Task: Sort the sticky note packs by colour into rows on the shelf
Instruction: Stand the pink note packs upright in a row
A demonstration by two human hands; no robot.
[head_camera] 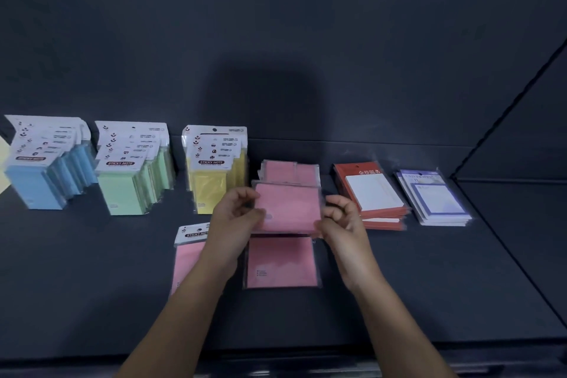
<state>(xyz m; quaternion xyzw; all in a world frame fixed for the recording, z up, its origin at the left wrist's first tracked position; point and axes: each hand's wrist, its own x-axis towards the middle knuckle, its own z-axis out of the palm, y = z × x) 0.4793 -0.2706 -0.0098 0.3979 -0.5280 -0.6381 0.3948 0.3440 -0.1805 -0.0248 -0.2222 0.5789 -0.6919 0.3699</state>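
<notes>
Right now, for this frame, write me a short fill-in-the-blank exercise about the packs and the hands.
1. The left hand and the right hand together hold a ___ pack.
2. Between the blue packs and the yellow packs stand the ___ packs.
3. The stack just right of the held pack has ___ backing cards.
Missing words: pink; green; red.

The arm [196, 294] of the left hand [237, 212] covers much of the labelled pink pack [187, 258]. The held pink pack [288, 209] hides the front of the pink pile [291, 170] behind the hands. Far left of the hands, a pale yellow thing [3, 159] is cut by the edge. The small print on the yellow packs [214, 150] is too tiny to read.
</notes>
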